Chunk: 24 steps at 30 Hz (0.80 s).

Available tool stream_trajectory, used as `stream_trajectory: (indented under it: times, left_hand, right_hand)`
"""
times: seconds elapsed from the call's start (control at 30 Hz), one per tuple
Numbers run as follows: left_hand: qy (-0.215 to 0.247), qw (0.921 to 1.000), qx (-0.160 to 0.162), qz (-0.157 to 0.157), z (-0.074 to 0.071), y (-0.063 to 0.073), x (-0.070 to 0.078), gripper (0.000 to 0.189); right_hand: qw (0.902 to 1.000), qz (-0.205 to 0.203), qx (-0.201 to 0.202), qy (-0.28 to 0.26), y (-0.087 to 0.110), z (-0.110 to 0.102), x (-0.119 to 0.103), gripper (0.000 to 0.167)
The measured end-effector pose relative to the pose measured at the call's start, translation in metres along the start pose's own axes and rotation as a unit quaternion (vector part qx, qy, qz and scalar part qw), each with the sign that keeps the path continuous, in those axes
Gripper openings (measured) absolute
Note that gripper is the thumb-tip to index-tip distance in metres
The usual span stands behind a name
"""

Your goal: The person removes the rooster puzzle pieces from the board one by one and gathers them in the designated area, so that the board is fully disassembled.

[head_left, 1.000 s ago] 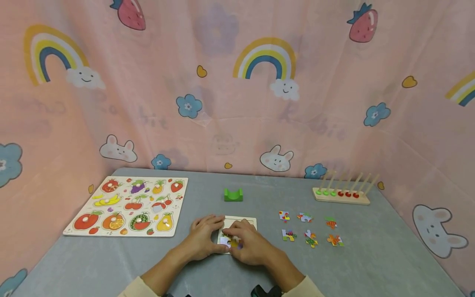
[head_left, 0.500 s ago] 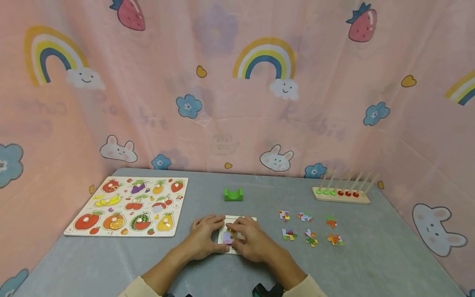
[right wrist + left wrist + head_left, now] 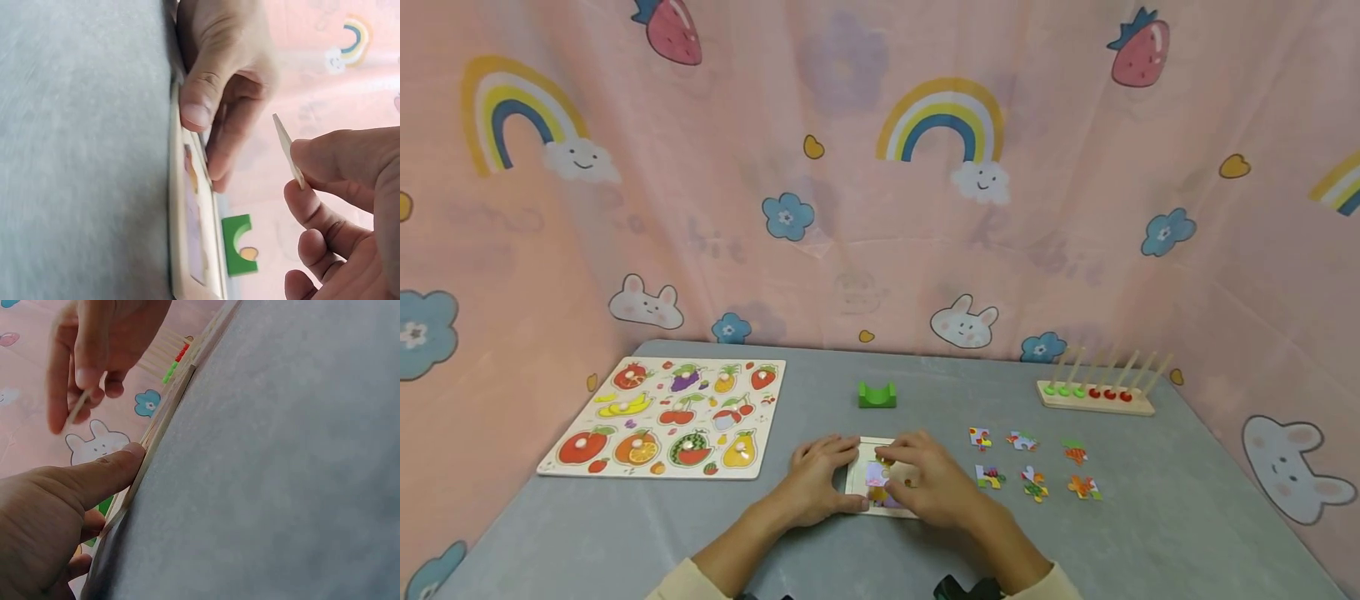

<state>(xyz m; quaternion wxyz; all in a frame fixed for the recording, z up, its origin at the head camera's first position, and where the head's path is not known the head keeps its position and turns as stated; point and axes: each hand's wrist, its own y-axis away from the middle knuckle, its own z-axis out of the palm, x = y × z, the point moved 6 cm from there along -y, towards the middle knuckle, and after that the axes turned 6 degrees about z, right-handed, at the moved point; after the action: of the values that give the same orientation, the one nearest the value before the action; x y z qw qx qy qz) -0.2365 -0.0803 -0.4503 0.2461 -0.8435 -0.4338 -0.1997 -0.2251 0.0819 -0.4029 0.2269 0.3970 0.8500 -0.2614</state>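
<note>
My left hand (image 3: 812,483) holds a small wooden puzzle tray (image 3: 857,475) at its left side, its thumb on the near edge and fingers towards the far side. Above the tray, my right hand (image 3: 936,482) pinches a thin jigsaw piece (image 3: 286,149) between thumb and index finger. In the right wrist view this piece is tilted and apart from the tray. A purple and orange picture part (image 3: 192,215) shows inside the tray. The right hand hides much of the tray in the head view.
Several loose jigsaw pieces (image 3: 1033,483) lie to the right. A green arched block (image 3: 877,397) stands behind the tray. On the left lies a fruit puzzle board (image 3: 758,433); a pegged bead rack (image 3: 1097,402) stands at the back right.
The right hand has moved a little to the right and away with the jigsaw piece, uncovering more of the tray. My left hand keeps its hold; the head view has shifted slightly.
</note>
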Motion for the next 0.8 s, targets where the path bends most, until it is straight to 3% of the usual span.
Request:
stream_trajectory:
  times: [0.27,0.63,0.8]
  left_hand:
    - [0.0,1.0,-0.001,-0.004,0.0,0.0,-0.002,0.074]
    - [-0.002,1.0,-0.001,-0.001,0.001,0.001,-0.001,0.075]
    - [0.001,1.0,0.001,0.003,0.002,0.001,-0.002,0.076]
  right_hand:
    - [0.9996,0.018,0.016,-0.013,0.01,-0.019,-0.004,0.038]
    - [0.9952,-0.066,0.066,-0.028,0.032,-0.047,-0.015,0.04]
    - [0.9937,-0.072,0.077,-0.038,0.043,-0.057,-0.017,0.044]
